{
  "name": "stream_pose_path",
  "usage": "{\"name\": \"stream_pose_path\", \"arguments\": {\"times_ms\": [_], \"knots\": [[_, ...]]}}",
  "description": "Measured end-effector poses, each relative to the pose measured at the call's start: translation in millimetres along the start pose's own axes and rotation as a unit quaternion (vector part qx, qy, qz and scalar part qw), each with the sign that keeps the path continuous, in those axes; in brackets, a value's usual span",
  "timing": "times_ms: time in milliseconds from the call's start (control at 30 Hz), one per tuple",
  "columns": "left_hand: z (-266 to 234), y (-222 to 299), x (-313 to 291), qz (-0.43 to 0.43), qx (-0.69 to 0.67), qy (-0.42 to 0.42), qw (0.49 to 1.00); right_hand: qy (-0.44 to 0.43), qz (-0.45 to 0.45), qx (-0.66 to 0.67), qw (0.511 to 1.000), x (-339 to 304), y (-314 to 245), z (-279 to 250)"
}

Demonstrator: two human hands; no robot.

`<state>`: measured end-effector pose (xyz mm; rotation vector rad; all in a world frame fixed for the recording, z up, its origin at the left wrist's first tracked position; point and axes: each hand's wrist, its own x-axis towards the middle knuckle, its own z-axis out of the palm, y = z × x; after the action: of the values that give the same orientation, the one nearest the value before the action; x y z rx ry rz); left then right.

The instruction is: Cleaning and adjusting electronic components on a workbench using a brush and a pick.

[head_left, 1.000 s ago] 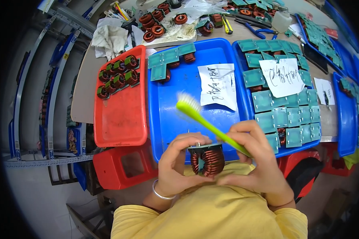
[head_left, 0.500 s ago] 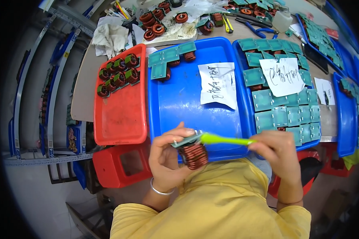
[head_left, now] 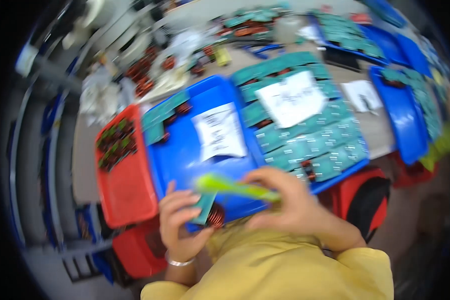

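Observation:
A small green circuit board (head_left: 204, 207) with a copper-wound coil (head_left: 216, 216) beneath it sits in my left hand (head_left: 177, 230), gripped between fingers and thumb. The board is tilted. My right hand (head_left: 297, 205) is closed round a lime-green brush-like tool (head_left: 237, 189). Its wide end lies over the board's upper edge; blur hides the tip and whether it touches. Both hands are above the near edge of a blue tray (head_left: 180, 157). Several coil boards (head_left: 157, 120) lie at that tray's far left, and a handwritten paper sheet (head_left: 219, 132) rests in it.
To the left, a red tray (head_left: 130, 195) holds several green-and-copper coils (head_left: 116, 145). Another blue tray, on the right, is packed with green boards (head_left: 285, 145) under a white sheet (head_left: 292, 97). Loose coils (head_left: 142, 75) and blue-handled pliers (head_left: 265, 50) lie farther back. A red stool (head_left: 357, 192) stands below right.
The view has turned, shifting the trays left and tilting them. Both hands sit farther left in the picture, still holding the board and the green tool. The board is tipped more steeply.

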<state>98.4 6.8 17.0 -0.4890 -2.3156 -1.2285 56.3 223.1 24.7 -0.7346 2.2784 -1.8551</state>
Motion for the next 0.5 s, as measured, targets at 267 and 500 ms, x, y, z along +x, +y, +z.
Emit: {"name": "stream_pose_path", "arguments": {"times_ms": [267,500], "knots": [[26.9,18.3,38.8,0.131,-0.007,-0.035,0.991,0.041,0.091,-0.003,0.995,-15.4,-27.8,-67.0],[-19.2,-30.2,52.5,-0.085,0.184,-0.035,0.979,0.455,0.053,-0.442,0.772,-21.1,76.7,-275.4]]}}
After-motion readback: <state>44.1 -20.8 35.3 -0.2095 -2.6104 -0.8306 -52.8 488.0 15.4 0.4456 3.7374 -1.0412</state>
